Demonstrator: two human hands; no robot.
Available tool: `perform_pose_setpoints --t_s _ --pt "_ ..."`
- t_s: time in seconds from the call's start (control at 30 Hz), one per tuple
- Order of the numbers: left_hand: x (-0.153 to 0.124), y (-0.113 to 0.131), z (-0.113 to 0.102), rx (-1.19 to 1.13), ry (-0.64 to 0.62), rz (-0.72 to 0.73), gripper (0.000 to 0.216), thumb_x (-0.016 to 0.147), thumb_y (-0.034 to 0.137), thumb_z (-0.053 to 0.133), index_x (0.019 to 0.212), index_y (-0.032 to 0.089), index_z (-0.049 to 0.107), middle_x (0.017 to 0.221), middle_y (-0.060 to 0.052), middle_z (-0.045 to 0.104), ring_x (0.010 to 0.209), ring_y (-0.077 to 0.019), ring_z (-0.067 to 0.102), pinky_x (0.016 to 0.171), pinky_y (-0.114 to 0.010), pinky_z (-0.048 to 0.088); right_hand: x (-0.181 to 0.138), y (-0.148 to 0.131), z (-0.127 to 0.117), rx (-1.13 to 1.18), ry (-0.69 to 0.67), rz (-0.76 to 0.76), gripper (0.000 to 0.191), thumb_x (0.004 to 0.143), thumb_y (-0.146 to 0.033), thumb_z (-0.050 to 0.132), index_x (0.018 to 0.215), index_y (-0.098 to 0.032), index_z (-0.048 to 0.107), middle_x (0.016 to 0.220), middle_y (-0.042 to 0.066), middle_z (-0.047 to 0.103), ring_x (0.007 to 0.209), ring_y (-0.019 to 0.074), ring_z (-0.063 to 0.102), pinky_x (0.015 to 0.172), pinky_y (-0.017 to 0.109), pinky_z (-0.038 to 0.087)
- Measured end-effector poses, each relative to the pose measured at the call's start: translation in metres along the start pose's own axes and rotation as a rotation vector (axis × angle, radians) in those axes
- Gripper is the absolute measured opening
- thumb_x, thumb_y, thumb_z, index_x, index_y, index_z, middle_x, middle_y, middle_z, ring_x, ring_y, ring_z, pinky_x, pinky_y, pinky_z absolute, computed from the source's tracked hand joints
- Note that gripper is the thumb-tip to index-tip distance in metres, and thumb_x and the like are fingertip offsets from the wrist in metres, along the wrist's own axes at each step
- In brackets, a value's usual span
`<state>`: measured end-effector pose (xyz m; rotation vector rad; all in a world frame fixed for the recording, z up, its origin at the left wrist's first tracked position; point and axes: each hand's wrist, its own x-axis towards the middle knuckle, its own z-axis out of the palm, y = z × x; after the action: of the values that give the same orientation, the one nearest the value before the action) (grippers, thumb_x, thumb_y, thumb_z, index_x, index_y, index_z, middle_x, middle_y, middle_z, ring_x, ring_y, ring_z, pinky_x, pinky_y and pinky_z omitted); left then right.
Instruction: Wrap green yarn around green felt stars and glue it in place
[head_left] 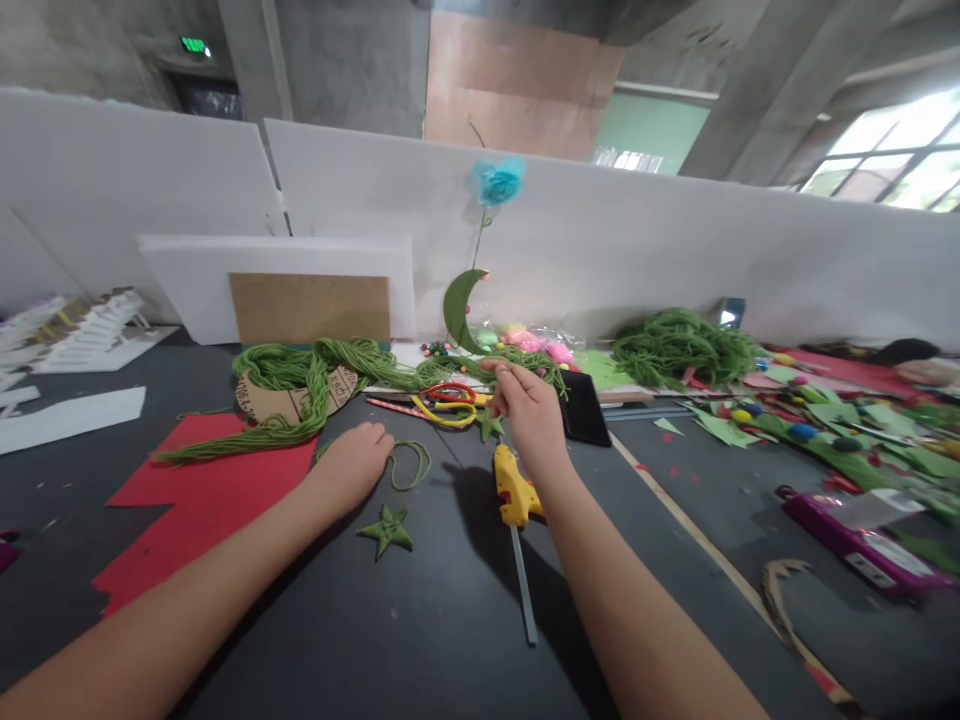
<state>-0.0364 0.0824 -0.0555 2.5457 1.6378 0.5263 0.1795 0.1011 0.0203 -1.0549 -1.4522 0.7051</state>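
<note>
My left hand [356, 468] rests on the dark table with curled fingers, closed on a thin strand of green yarn [412, 468] that loops out beside the fingertips. A green yarn-wrapped star [387, 531] lies just in front of it. Raised above the table, my right hand [525, 405] is closed in a pinch; what is between the fingertips is too small to make out. Just below those fingers shows a second green star [491, 426]; whether it hangs or lies there I cannot tell. A yellow glue gun [508, 487] with a glue stick [524, 590] is beside my right wrist.
Green yarn hanks [300, 400] with cardboard lie behind my left hand, near red paper [202, 480]. Scissors [446, 408], a black phone-like slab [586, 408] and a green crescent [459, 310] stand farther back. A purple power strip [862, 550] is at right.
</note>
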Motion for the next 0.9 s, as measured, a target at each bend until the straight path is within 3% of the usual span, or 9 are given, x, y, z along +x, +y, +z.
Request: perform_pose_setpoints --t_s 0.17,0.23,0.33,0.43,0.5,0.6,0.73,0.83,0.9 --pt "0.023 -0.006 -0.016 -0.051 0.121 -0.139 0.019 0.079 0.015 0.039 0.08 0.012 0.058 0.085 -0.013 0.054 0.087 -0.0257 0.052 0.08 -0.04 0.039 0.002 -0.005 -0.011 -0.009 0.05 -0.058 0.028 0.082 -0.033 0.046 0.098 -0.018 0.063 0.078 0.005 0.057 0.079 0.0176 0.052 0.068 0.028 0.041" --pt "0.027 0.006 -0.023 -0.126 0.136 -0.138 0.022 0.08 0.022 0.041 0.093 0.012 0.057 0.09 -0.011 0.056 0.085 -0.0224 0.054 0.078 -0.036 0.041 -0.001 -0.009 -0.01 0.031 -0.018 -0.05 0.03 0.083 -0.034 0.045 0.101 -0.018 0.063 0.079 0.005 0.059 0.074 0.0166 0.055 0.065 0.028 0.044" --pt "0.028 0.035 -0.028 -0.272 0.056 -0.07 0.038 0.081 0.031 0.043 0.116 0.018 0.046 0.077 0.0 0.059 0.062 -0.0134 0.055 0.061 -0.026 0.043 -0.011 -0.019 -0.004 0.217 -0.277 0.0 0.03 0.084 -0.035 0.043 0.099 -0.018 0.063 0.071 0.002 0.062 0.062 0.0134 0.059 0.06 0.027 0.049" --pt "0.03 0.054 -0.026 -0.566 -0.104 -0.047 0.025 0.075 0.036 0.052 0.089 0.017 0.059 0.066 0.002 0.058 0.058 -0.0127 0.052 0.057 -0.024 0.041 -0.015 -0.028 -0.002 0.631 -0.539 0.071 0.025 0.084 -0.033 0.047 0.098 -0.02 0.063 0.078 0.003 0.065 0.069 0.0124 0.063 0.068 0.028 0.051" --pt "0.032 0.053 -0.022 -0.596 -0.117 -0.078 0.02 0.073 0.036 0.052 0.07 0.017 0.058 0.062 0.002 0.057 0.058 -0.0134 0.052 0.057 -0.024 0.041 -0.011 -0.029 -0.008 0.794 -0.426 0.026 0.023 0.084 -0.032 0.048 0.097 -0.02 0.063 0.082 0.003 0.066 0.076 0.0124 0.064 0.074 0.029 0.051" --pt "0.032 0.038 -0.019 -0.62 -0.092 -0.181 0.025 0.075 0.039 0.046 0.066 0.017 0.054 0.06 0.001 0.054 0.057 -0.0147 0.052 0.054 -0.025 0.04 0.005 -0.024 -0.026 0.842 0.079 -0.123 0.018 0.083 -0.027 0.049 0.091 -0.019 0.062 0.087 0.002 0.065 0.084 0.0118 0.062 0.085 0.031 0.048" --pt "0.018 0.024 -0.023 -0.708 -0.146 -0.247 0.03 0.076 0.038 0.044 0.096 0.016 0.052 0.069 -0.001 0.059 0.06 -0.0152 0.057 0.051 -0.024 0.042 0.017 -0.017 -0.045 0.627 0.548 -0.251 0.018 0.083 -0.027 0.046 0.089 -0.018 0.061 0.089 0.002 0.062 0.086 0.0116 0.06 0.085 0.031 0.045" --pt "-0.004 0.028 -0.029 -0.717 -0.161 -0.272 0.04 0.076 0.035 0.047 0.112 0.018 0.043 0.072 0.001 0.057 0.058 -0.0133 0.054 0.051 -0.024 0.041 0.009 -0.02 -0.039 0.289 0.521 -0.287 0.024 0.085 -0.03 0.043 0.096 -0.02 0.061 0.072 -0.001 0.057 0.07 0.0106 0.056 0.068 0.026 0.046" --pt "-0.018 0.033 -0.033 -0.626 -0.19 -0.217 0.029 0.075 0.032 0.049 0.1 0.018 0.052 0.078 0.0 0.056 0.069 -0.0144 0.054 0.063 -0.026 0.043 0.0 -0.023 -0.027 0.016 0.304 -0.237 0.027 0.086 -0.03 0.041 0.102 -0.022 0.061 0.059 -0.003 0.05 0.056 0.01 0.048 0.056 0.023 0.04"
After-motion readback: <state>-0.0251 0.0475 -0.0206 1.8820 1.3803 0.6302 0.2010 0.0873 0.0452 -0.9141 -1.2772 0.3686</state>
